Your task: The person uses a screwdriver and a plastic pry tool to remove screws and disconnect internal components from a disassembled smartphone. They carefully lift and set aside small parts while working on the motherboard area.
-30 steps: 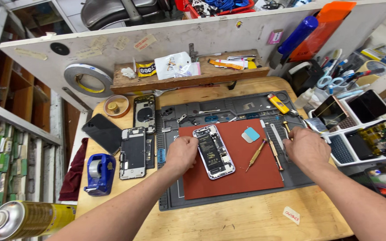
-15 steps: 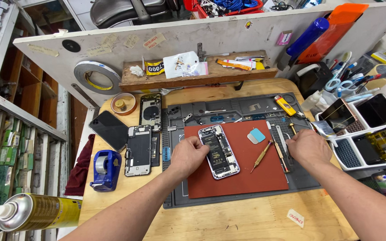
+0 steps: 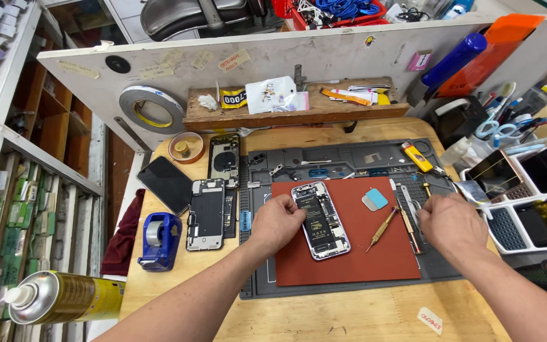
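Resting on the red mat, the left hand curls its fingers against the left edge of the opened phone (back exposed, lying mid-mat). The right hand hovers over the tool rack, fingers bent; whether they grip anything, I cannot tell.

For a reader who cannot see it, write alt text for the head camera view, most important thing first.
The left hand rests against an opened phone on a red mat, while the right hand reaches among the tools at the mat's right edge. Phone parts, a blue tape dispenser and a spray can lie left.
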